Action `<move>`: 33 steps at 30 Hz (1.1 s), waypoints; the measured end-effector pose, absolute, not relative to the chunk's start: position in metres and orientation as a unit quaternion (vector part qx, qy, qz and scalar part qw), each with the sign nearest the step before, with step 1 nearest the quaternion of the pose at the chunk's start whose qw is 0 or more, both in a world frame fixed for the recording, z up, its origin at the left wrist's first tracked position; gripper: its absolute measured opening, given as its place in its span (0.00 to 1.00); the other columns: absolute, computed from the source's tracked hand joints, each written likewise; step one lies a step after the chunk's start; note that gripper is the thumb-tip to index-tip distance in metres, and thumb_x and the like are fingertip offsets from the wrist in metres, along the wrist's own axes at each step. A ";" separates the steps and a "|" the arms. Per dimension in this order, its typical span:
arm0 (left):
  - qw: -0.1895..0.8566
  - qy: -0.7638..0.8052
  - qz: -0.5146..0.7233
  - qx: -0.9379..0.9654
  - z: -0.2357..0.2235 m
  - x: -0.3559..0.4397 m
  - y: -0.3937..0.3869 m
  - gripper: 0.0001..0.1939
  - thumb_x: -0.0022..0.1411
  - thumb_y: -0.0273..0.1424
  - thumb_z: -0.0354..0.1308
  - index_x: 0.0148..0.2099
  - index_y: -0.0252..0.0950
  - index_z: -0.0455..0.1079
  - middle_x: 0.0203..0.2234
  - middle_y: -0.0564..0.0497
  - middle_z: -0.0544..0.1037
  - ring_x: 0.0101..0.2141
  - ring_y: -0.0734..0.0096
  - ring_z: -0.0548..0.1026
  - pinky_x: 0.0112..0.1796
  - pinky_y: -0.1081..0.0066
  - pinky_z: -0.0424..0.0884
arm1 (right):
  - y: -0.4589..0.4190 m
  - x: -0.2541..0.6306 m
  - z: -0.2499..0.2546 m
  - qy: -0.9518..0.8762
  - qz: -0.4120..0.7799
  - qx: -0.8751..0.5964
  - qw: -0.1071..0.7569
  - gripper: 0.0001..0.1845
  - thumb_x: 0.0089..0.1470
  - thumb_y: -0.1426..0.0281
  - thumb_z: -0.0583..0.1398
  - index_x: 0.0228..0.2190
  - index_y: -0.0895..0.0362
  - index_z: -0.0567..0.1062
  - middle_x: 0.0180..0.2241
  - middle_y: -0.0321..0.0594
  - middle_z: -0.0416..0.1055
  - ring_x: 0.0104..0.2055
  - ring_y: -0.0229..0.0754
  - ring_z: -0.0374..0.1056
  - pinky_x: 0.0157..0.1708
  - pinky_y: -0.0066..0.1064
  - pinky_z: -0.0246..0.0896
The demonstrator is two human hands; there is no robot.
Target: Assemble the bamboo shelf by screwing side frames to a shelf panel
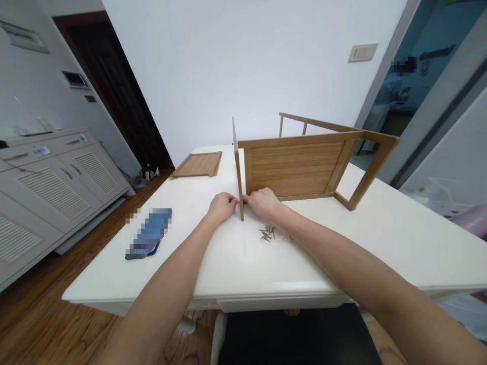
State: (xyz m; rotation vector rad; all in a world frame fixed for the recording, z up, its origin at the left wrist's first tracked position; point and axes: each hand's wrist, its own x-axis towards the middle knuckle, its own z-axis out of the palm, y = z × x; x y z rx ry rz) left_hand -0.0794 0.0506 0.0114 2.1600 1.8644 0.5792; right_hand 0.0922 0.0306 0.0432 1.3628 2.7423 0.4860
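Observation:
My left hand (pixel 223 206) is closed in a pinch against the outer side of an upright narrow wooden side frame (pixel 239 177); what its fingertips hold is too small to make out. On the other side of that frame, my right hand (pixel 265 203) grips the lower corner of a wooden panel (pixel 297 165), where the panel meets the frame. At the panel's far right end stands another open wooden side frame (pixel 369 170). Several brass-coloured screws (pixel 267 233) lie loose on the white table just below my right hand.
A separate wooden panel (pixel 198 165) lies flat at the table's back left. A blurred blue object (pixel 150 233) rests on the left of the white table (pixel 224 274). Behind is a white wall; a dark seat (pixel 297 337) stands below the front edge. A person (pixel 391 91) is beyond the doorway.

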 end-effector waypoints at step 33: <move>0.120 0.624 0.206 0.744 0.005 -0.081 0.057 0.11 0.58 0.31 0.57 0.37 0.36 0.80 0.35 0.45 0.83 0.37 0.62 0.78 0.38 0.70 0.69 | 0.030 0.090 0.041 0.887 0.144 0.438 0.019 0.18 0.64 0.71 0.47 0.43 0.60 0.75 0.39 0.55 0.78 0.44 0.51 0.75 0.39 0.35 0.63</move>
